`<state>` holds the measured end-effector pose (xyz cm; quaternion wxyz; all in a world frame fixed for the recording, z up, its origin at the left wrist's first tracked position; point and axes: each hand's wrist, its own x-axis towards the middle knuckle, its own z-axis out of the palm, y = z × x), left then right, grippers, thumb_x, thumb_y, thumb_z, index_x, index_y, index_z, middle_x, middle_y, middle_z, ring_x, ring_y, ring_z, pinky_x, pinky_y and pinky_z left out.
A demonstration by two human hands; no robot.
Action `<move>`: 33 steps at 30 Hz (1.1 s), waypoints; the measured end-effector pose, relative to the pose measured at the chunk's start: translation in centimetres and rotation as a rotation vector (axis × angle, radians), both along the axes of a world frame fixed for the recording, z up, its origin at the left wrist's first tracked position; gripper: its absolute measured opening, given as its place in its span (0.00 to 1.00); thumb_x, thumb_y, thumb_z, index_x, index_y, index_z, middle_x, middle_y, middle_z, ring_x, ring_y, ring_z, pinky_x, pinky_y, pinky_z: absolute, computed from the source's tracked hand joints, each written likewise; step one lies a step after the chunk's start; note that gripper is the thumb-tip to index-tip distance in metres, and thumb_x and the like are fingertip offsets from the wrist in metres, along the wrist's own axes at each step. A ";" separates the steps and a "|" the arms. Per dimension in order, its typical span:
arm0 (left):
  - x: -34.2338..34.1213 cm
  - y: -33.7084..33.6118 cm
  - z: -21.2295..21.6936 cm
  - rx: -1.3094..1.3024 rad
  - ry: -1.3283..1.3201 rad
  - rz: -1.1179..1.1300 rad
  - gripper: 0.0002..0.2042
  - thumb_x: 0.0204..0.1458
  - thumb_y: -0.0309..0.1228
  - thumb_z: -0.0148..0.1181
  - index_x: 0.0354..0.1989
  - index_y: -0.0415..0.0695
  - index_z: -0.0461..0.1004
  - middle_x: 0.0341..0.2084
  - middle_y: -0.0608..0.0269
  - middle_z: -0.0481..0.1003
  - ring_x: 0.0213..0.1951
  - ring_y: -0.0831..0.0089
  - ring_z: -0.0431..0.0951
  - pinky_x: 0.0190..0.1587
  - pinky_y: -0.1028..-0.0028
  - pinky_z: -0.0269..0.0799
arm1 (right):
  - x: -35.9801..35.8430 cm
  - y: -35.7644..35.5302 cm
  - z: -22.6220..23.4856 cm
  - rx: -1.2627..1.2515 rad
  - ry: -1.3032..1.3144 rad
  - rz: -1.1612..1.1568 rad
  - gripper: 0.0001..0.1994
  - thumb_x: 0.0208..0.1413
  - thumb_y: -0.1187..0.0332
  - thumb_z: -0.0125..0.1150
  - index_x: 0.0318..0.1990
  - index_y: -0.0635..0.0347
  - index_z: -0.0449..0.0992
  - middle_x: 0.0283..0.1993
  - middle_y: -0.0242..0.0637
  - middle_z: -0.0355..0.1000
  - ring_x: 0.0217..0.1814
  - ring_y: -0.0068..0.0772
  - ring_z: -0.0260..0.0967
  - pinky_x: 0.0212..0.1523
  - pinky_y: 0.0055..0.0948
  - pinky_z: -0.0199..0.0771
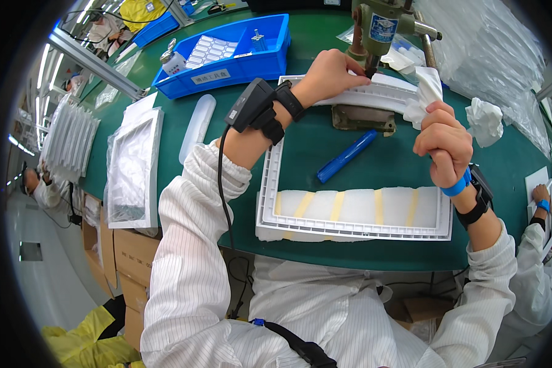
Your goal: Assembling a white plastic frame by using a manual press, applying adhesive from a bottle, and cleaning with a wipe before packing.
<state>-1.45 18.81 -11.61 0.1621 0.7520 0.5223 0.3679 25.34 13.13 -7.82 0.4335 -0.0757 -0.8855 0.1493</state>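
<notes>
A white plastic rectangular frame (pixel 356 232) lies in front of me, its far bar passing under the green bench press (pixel 374 27). Over that far bar, my left hand (pixel 332 76) is closed, thumb and fingertips together beside the dark tip of the press; what they pinch, if anything, is hidden. My right hand (pixel 443 144) is closed round a crumpled white wipe (pixel 429 89), held up near the frame's far right corner. Inside the frame a blue marker pen (pixel 347 156) lies slantwise on the green mat. Foam with yellow strips (pixel 358 205) lies under the near bar.
At the far left of the table stands a blue divided tray (pixel 227 70) with a bottle and white labels. A bagged white frame (pixel 132 175) lies left. Another crumpled wipe (pixel 484 122) and plastic bags (pixel 490 55) are at right. A co-worker's hand (pixel 540 194) shows farther right.
</notes>
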 end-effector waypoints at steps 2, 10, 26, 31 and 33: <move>0.0 -0.1 0.1 -0.009 -0.007 -0.009 0.17 0.42 0.43 0.71 0.32 0.41 0.85 0.21 0.54 0.78 0.23 0.68 0.75 0.30 0.71 0.71 | -0.1 0.1 0.2 0.013 -0.001 -0.004 0.04 0.33 0.74 0.46 0.18 0.59 0.69 0.18 0.32 0.66 0.24 0.34 0.61 0.50 0.41 0.67; 0.0 0.0 -0.1 -0.002 0.013 0.009 0.17 0.42 0.44 0.71 0.32 0.41 0.85 0.20 0.55 0.78 0.23 0.68 0.75 0.30 0.71 0.71 | -0.1 0.0 0.0 0.010 0.005 -0.003 0.04 0.33 0.74 0.46 0.17 0.59 0.68 0.18 0.31 0.66 0.24 0.34 0.61 0.50 0.40 0.68; 0.2 -0.4 1.0 -0.025 -0.021 -0.014 0.17 0.42 0.42 0.71 0.32 0.39 0.84 0.21 0.55 0.78 0.24 0.70 0.73 0.30 0.72 0.70 | 0.6 0.8 8.4 -0.368 0.273 0.120 0.13 0.53 0.63 0.41 0.30 0.63 0.69 0.29 0.41 0.65 0.37 0.36 0.63 0.65 0.48 0.55; -1.5 -1.1 1.1 -0.033 -0.118 0.013 0.18 0.44 0.41 0.70 0.35 0.36 0.83 0.25 0.58 0.79 0.27 0.74 0.74 0.32 0.73 0.71 | -7.3 7.2 17.2 -0.704 0.724 0.059 0.13 0.65 0.58 0.49 0.37 0.58 0.72 0.28 0.31 0.69 0.25 0.29 0.65 0.30 0.30 0.72; -0.9 -1.8 3.1 -0.151 -0.164 0.017 0.17 0.47 0.38 0.69 0.37 0.35 0.82 0.29 0.61 0.80 0.31 0.78 0.75 0.36 0.75 0.71 | -6.9 13.3 18.8 -0.838 0.644 0.166 0.13 0.66 0.59 0.47 0.33 0.55 0.71 0.25 0.31 0.68 0.23 0.30 0.66 0.27 0.32 0.72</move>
